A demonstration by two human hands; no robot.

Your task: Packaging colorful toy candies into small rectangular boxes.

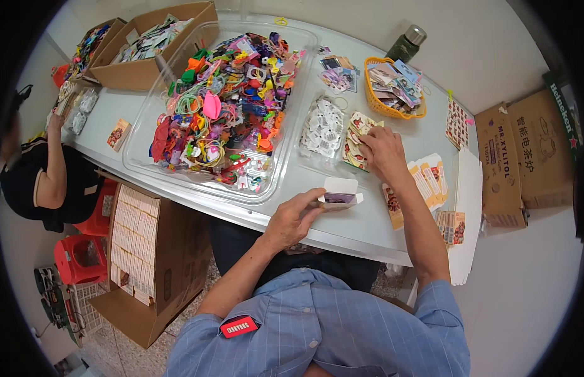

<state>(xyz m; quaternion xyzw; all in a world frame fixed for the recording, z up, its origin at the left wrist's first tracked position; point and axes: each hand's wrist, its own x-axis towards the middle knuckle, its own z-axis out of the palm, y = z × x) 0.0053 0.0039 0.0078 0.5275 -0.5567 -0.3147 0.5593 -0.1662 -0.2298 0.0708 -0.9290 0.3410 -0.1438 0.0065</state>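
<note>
"White carton: where is it against the big clear tray?"

"Right of its near-right corner, flaps spread."

"And the hands?"

"Left hand: thumb and fingers parted just enough to hold the carton's left side. Right hand: fingers bent, nearly together."

"Carton's handling?"

"Likely light, stiff, crushable; grip opposite walls gently, below the flaps."

"Smallest things?"

"Printed packets, right of the tray, under the right fingertips; can't tell whether one is pinched."

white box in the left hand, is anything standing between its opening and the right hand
Only the far flap of the white box visibly stands between, on the side toward the right hand, which touches the pale packets.
</note>
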